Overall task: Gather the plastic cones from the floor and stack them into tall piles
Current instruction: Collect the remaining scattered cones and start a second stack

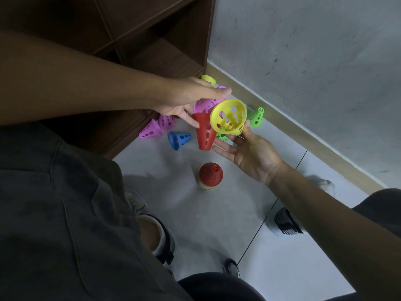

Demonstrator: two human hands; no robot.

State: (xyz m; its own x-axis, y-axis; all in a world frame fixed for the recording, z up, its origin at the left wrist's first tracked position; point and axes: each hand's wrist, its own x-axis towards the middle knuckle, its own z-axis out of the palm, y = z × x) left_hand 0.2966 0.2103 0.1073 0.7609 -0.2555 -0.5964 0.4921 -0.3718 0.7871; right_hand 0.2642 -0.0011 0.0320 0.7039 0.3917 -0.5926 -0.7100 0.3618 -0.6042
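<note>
Nearest us, the pile (211,176) we'd started stood on the floor tiles (282,268), red cone on top, well apart from and nearer than both hands. Our right hand (249,157) was mostly open, palm up, fingertips pinching the rim of the yellow cone (229,119), its wide mouth facing us and its tip pointing away. Just left of it, our left hand (186,98) had its fingers wrapped round a pink cone (202,104) and touching the red cone (205,135), which hung narrow end down. So probably the yellow had to swing left to line up. Further out, blue (179,137), pink (150,130) and green (256,117) strays lay on their sides near the shelf (152,40).
</note>
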